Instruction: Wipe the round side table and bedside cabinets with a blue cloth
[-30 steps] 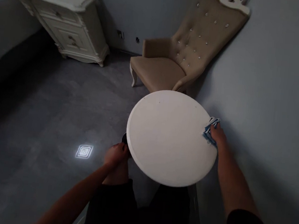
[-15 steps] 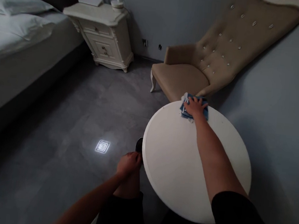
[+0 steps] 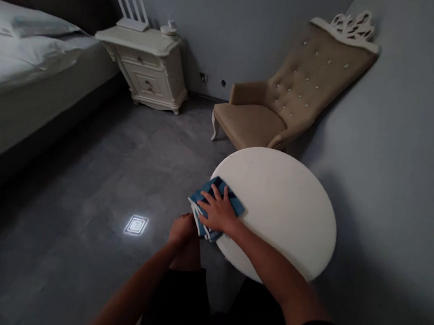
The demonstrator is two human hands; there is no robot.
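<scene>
My right hand (image 3: pixel 218 209) lies flat with its fingers spread over a folded blue and white cloth (image 3: pixel 236 204). It presses the cloth on the left edge of a round white table (image 3: pixel 286 206), and part of the cloth hangs past the rim. On my knee (image 3: pixel 187 257) rests my left hand (image 3: pixel 182 229), its fingers curled closed. The cloth's corner comes close to that hand, and whatever may be inside its fingers is hidden.
A tan tufted armchair (image 3: pixel 252 125) stands just behind the table. Further back is a white nightstand (image 3: pixel 156 73) carrying a router (image 3: pixel 134 23). The bed (image 3: pixel 35 81) runs along the left, and a grey wall (image 3: pixel 404 151) borders the right.
My right hand has slid the cloth from the table's far edge to its near left edge. My left hand stays on the knee. The view has shifted slightly.
</scene>
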